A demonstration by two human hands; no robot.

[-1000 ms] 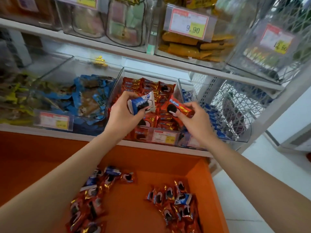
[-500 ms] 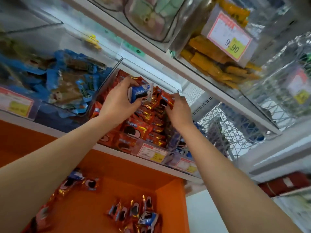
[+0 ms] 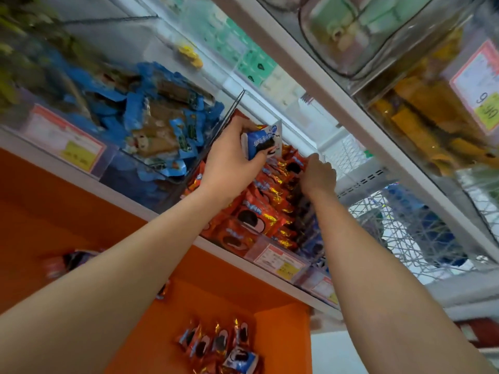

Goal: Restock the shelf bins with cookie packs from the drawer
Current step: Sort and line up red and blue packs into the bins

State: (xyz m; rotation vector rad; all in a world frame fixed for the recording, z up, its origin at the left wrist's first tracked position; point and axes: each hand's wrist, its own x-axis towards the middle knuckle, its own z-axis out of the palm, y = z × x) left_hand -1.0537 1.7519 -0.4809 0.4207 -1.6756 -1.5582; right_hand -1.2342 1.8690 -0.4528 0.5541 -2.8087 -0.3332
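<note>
Orange drawer [image 3: 283,327] near, loose cookie packs [image 3: 216,344] at its right end; above it, clear shelf bin [image 3: 253,252] full of red packs; left hand [image 3: 232,163] over bin, fingers curled round one blue cookie pack [image 3: 260,141]; right hand [image 3: 318,176] at bin's far right edge, fingers hidden, grip cannot be told.

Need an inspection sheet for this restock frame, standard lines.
Surface: white shelf carrying clear bins, above an open orange drawer.
Job's things: red cookie packs fill the middle bin; more loose packs lie in the drawer.
Clutter: nothing seen.
Hands: left hand grips a blue cookie pack over the bin; right hand reaches deep into it, fingers hidden.
Cables: nothing seen.
Surroundings: blue-wrapped snacks in the left bin, wire basket on the right, yellow packs above.
</note>
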